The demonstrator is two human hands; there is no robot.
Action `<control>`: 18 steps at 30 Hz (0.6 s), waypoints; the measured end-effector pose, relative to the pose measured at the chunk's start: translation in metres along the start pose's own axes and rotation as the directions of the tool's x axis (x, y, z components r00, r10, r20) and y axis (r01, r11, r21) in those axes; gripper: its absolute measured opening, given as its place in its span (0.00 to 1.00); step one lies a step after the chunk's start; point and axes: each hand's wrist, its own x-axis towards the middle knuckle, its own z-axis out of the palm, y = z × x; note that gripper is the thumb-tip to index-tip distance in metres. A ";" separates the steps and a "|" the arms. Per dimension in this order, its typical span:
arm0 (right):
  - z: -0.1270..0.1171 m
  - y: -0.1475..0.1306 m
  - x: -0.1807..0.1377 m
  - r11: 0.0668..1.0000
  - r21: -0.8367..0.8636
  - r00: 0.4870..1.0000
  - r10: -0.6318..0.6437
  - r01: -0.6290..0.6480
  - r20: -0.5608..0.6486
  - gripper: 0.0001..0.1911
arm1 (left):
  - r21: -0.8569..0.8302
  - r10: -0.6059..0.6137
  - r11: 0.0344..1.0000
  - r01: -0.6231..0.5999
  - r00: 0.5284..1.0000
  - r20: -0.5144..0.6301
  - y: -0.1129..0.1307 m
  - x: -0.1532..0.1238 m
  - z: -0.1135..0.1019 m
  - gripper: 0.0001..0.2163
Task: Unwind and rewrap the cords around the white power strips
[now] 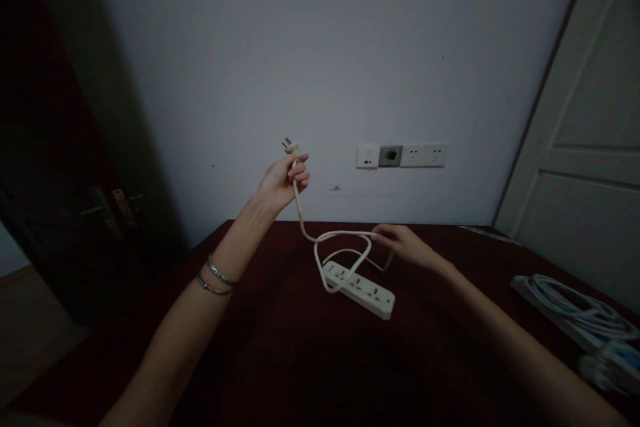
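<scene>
Left fingers (300, 175) are gripping the cord (301, 217) below its plug (291, 147); right fingers (386, 241) are pinching it. In the lower centre, the power strip (367, 293) is lying nearer the right fingers, slanting down rightward.

Way in at the front, cord across the middle.
A hand could pass between left forearm (187, 330) and right forearm (500, 319) over the near tabletop (310, 367); the white cord (344, 233), looped across the power strip (367, 295), bars the gap from left hand (283, 181) to right hand (404, 245); the wall (300, 67) closes the back.
</scene>
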 end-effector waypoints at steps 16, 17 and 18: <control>-0.010 0.123 -0.012 0.853 0.029 0.747 0.472 -0.521 -0.469 0.24 | 0.309 0.416 0.882 -0.357 0.896 -0.154 0.109 0.001 -0.031 0.12; -0.011 0.130 -0.015 0.835 0.037 0.732 0.502 -0.549 -0.461 0.24 | 0.344 0.472 0.852 -0.396 0.864 -0.174 0.115 0.003 -0.037 0.13; -0.011 0.138 -0.018 0.817 0.044 0.718 0.530 -0.575 -0.450 0.24 | 0.378 0.525 0.820 -0.430 0.829 -0.196 0.120 0.005 -0.043 0.13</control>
